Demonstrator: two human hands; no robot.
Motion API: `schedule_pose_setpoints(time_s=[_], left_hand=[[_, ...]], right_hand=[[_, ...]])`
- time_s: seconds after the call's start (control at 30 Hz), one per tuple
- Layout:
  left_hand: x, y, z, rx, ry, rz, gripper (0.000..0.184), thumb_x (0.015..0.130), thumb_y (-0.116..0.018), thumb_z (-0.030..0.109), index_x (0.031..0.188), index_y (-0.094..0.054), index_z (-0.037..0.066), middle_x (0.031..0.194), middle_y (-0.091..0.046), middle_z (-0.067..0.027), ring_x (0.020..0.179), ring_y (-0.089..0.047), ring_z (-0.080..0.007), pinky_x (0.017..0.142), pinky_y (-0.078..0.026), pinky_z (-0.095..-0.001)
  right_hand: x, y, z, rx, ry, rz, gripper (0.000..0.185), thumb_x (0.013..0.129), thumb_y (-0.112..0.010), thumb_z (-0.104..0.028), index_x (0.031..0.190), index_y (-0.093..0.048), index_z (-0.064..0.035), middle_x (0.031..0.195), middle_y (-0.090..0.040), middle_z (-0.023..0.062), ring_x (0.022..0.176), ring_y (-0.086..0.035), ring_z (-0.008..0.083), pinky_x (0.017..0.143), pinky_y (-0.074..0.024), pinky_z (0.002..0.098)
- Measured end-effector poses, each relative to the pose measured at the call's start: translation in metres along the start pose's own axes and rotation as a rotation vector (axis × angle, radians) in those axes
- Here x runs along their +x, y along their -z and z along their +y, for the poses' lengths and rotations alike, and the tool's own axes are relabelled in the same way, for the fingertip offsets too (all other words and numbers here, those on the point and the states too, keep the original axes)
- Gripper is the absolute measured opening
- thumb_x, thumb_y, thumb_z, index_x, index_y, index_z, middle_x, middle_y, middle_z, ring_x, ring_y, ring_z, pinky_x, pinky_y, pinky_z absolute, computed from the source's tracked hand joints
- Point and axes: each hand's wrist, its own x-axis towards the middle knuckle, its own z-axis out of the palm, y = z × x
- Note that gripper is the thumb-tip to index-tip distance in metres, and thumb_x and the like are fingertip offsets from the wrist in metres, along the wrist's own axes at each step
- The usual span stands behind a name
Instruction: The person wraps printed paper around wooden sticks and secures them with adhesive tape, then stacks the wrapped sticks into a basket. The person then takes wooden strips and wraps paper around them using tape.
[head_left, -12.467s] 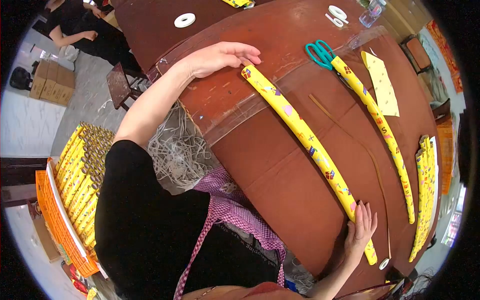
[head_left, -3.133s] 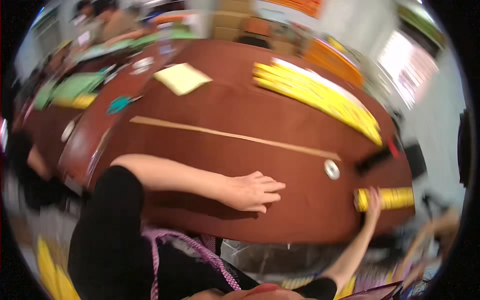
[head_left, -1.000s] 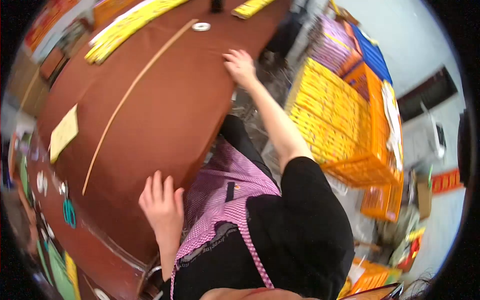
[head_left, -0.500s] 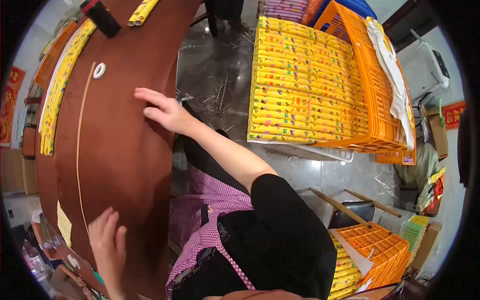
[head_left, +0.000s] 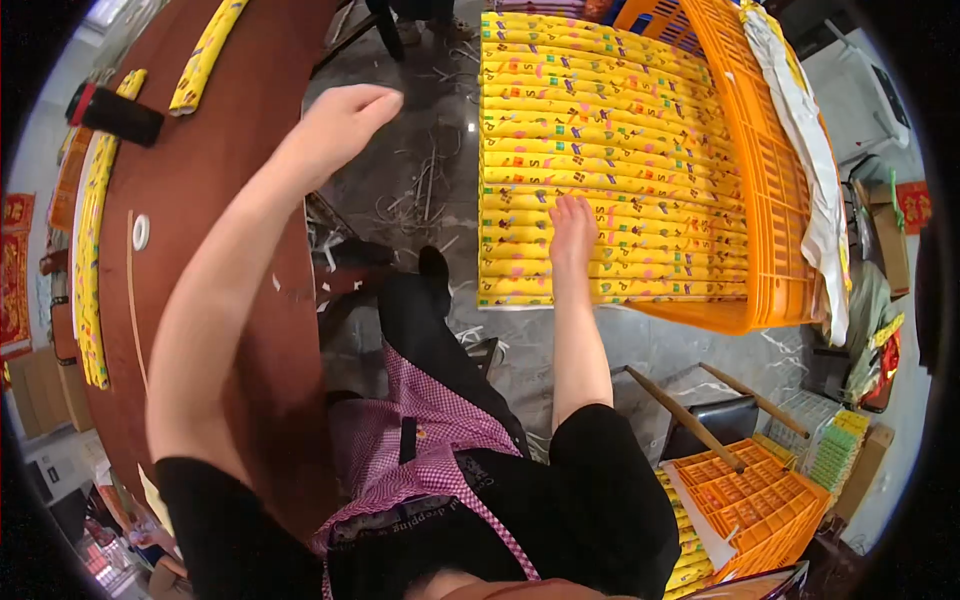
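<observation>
My left hand point(head_left: 349, 120) is in the air past the right edge of the brown table point(head_left: 240, 190). It appears empty, with its fingers partly turned from view and loosely extended. My right hand point(head_left: 574, 235) is open over the layered yellow printed tubes point(head_left: 640, 150), fingers pointing away from me. Whether it touches them I cannot tell. The tubes lie side by side in a large stack, against an orange plastic crate point(head_left: 745, 200). On the table lie a thin tan strip point(head_left: 132, 300) and a white ring point(head_left: 141, 232), apart from both hands.
A yellow roll point(head_left: 208, 55) and a black cylinder point(head_left: 120, 114) lie toward the table's far end. Long yellow tubes point(head_left: 92, 270) line its left edge. Paper scraps litter the grey floor point(head_left: 420, 170). Another orange crate point(head_left: 750, 500) and a chair point(head_left: 710, 430) are at the lower right.
My body has turned right. My left hand has risen from the near tabletop to past the table's right edge. My right hand has left the table and moved over the yellow tubes.
</observation>
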Motion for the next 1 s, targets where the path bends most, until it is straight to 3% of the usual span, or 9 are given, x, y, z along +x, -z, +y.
schedule_pose_setpoints(time_s=[0.07,0.2,0.27,0.37,0.43,0.5,0.57,0.67,1.0], left_hand=[[0.052,-0.036,-0.022,-0.259,0.242,-0.028,0.049,0.093,-0.059,0.043,0.119,-0.061,0.002,0.106,-0.064,-0.0085,0.095,-0.059,-0.0176,0.08,-0.049,-0.0313],[0.117,-0.111,-0.076,-0.363,0.518,-0.15,0.051,0.094,-0.056,0.044,0.125,-0.055,0.002,0.115,-0.06,-0.0098,0.102,-0.057,-0.023,0.083,-0.049,-0.0375],[0.128,-0.141,-0.094,-0.383,0.582,-0.17,0.06,0.095,-0.054,0.046,0.136,-0.047,0.003,0.126,-0.054,-0.013,0.111,-0.054,-0.0283,0.088,-0.048,-0.042],[0.143,-0.173,-0.117,-0.398,0.664,-0.162,0.062,0.095,-0.053,0.048,0.139,-0.044,0.006,0.128,-0.053,-0.0135,0.114,-0.052,-0.0293,0.091,-0.047,-0.0429],[0.151,-0.191,-0.128,-0.494,0.764,-0.089,0.059,0.095,-0.053,0.048,0.14,-0.044,0.009,0.125,-0.056,-0.0112,0.106,-0.057,-0.0271,0.086,-0.049,-0.0421],[0.154,-0.209,-0.135,-0.602,0.754,-0.075,0.057,0.096,-0.053,0.047,0.139,-0.046,0.01,0.12,-0.058,-0.0098,0.101,-0.06,-0.0247,0.081,-0.051,-0.0407],[0.16,-0.229,-0.15,-0.671,0.711,0.01,0.048,0.097,-0.054,0.041,0.133,-0.052,0.009,0.105,-0.064,-0.0064,0.086,-0.065,-0.0172,0.069,-0.053,-0.0365],[0.166,-0.25,-0.173,-0.648,0.66,0.088,0.047,0.097,-0.054,0.038,0.13,-0.054,0.005,0.103,-0.065,-0.0069,0.088,-0.065,-0.0157,0.068,-0.053,-0.0359],[0.159,-0.235,-0.152,-0.279,0.573,0.057,0.044,0.094,-0.054,0.028,0.126,-0.055,-0.003,0.117,-0.063,-0.0148,0.102,-0.062,-0.0225,0.084,-0.05,-0.0354]], right_hand=[[0.012,0.005,-0.002,0.032,-0.009,0.0,0.047,0.093,-0.06,-0.019,0.132,-0.041,-0.0004,0.128,-0.051,0.0171,0.122,-0.049,0.0329,0.101,-0.0416,0.0448],[0.04,0.013,0.004,0.052,-0.082,0.017,0.057,0.092,-0.062,-0.021,0.137,-0.036,0.0023,0.133,-0.046,0.0219,0.127,-0.046,0.0356,0.103,-0.0404,0.045],[0.037,0.007,0.0,0.05,-0.128,0.025,0.06,0.091,-0.063,-0.021,0.139,-0.034,0.0023,0.137,-0.044,0.0241,0.128,-0.045,0.0364,0.103,-0.0404,0.0451],[0.032,-0.002,-0.008,0.007,-0.145,0.073,0.061,0.093,-0.061,-0.022,0.14,-0.032,0.0049,0.138,-0.042,0.026,0.128,-0.045,0.0368,0.104,-0.0401,0.0459],[0.03,-0.006,-0.011,-0.014,-0.16,0.103,0.06,0.094,-0.06,-0.022,0.14,-0.032,0.0057,0.138,-0.042,0.0263,0.128,-0.045,0.0367,0.105,-0.0398,0.0463],[0.03,-0.008,-0.013,0.037,-0.167,0.135,0.041,0.096,-0.058,-0.023,0.124,-0.046,0.0036,0.129,-0.048,0.0217,0.125,-0.047,0.0366,0.106,-0.0383,0.0488],[0.03,-0.008,-0.016,0.058,-0.19,0.137,0.041,0.096,-0.058,-0.024,0.124,-0.047,0.0031,0.128,-0.048,0.0212,0.125,-0.046,0.036,0.107,-0.0377,0.0487],[0.033,-0.009,-0.019,0.091,-0.233,0.132,0.042,0.096,-0.059,-0.027,0.123,-0.047,0.002,0.128,-0.048,0.0199,0.126,-0.045,0.0346,0.108,-0.0362,0.0484],[0.036,-0.014,-0.034,0.196,-0.366,0.109,0.047,0.094,-0.061,-0.039,0.119,-0.047,-0.0012,0.121,-0.045,0.013,0.123,-0.044,0.0308,0.11,-0.0344,0.0486]])
